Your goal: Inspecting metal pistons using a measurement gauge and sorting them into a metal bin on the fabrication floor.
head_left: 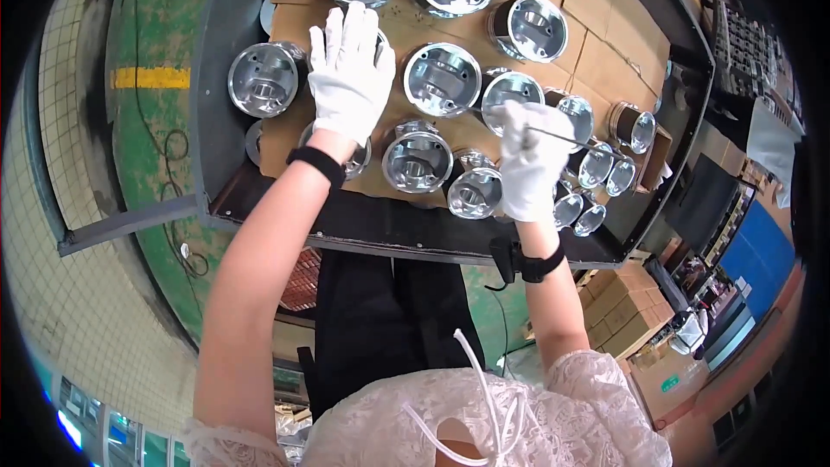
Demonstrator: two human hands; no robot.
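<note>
Shiny metal engine pistons [443,79] stand and lean on brown cardboard, their hollow sides facing up. My left hand [350,86], in a white glove, lies over a piston near the left of the group. Its fingers stretch forward, and most of that piston is hidden beneath the palm. My right hand [529,151], also gloved in white, is closed around a thin dark metal rod [577,143]. One end of the rod points right, over the smaller-looking pistons, and its other end reaches left toward a piston [512,97] just beyond the hand.
The cardboard [596,52] lines a dark metal-framed table [415,246] with raised edges. Another piston [264,79] sits by its left wall. A small open carton [657,158] is at the right end. Cardboard boxes [627,307] are stacked on the floor at right.
</note>
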